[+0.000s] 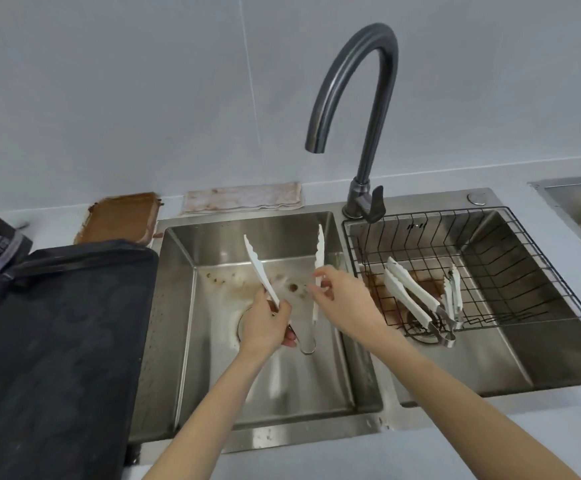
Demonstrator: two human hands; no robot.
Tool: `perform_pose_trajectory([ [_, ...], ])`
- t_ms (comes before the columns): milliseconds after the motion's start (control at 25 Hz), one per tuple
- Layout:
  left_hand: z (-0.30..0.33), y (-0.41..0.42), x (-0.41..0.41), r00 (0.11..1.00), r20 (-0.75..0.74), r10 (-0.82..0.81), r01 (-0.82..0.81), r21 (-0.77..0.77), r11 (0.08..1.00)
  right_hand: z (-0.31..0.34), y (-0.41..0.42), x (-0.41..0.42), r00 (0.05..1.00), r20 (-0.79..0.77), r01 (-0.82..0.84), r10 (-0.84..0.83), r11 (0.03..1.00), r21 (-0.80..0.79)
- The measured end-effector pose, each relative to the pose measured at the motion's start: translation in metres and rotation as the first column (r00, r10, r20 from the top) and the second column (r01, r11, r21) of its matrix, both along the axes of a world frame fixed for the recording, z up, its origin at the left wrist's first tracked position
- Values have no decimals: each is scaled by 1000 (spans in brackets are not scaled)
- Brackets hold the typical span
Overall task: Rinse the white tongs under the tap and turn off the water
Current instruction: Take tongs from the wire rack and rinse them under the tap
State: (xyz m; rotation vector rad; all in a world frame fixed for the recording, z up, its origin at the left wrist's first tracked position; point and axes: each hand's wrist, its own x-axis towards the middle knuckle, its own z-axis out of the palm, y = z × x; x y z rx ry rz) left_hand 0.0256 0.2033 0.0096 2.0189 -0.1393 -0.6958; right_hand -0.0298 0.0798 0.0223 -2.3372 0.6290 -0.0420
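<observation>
One pair of white tongs (283, 285) with scalloped plastic arms is spread in a V over the left basin of the steel sink (178, 306), below the curved dark tap (354, 98). The left hand (268, 327) grips one arm; the right hand (344, 303) pinches the other. Two more pairs of tongs (420, 299) lie in the black wire basket (524, 258) right of the tap.
</observation>
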Motion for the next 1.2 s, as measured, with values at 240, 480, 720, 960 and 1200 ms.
perform_pose_trajectory([
  [240,-4,13,34,1000,-9,14,-14,-25,1000,18,-68,48,904,195,371,-381,925,88],
  [480,-6,8,50,999,-25,28,-29,-40,999,16,-120,82,887,159,440,-434,898,1],
  [720,-8,4,51,999,-9,53,-53,-26,998,7,-127,78,911,196,383,-363,921,-76],
  [960,-9,4,47,998,-2,57,-57,-14,998,4,-126,71,915,212,365,-343,928,-74],
  [1200,-7,5,41,998,1,61,-61,-14,998,0,-125,65,907,203,382,-368,923,-35],
])
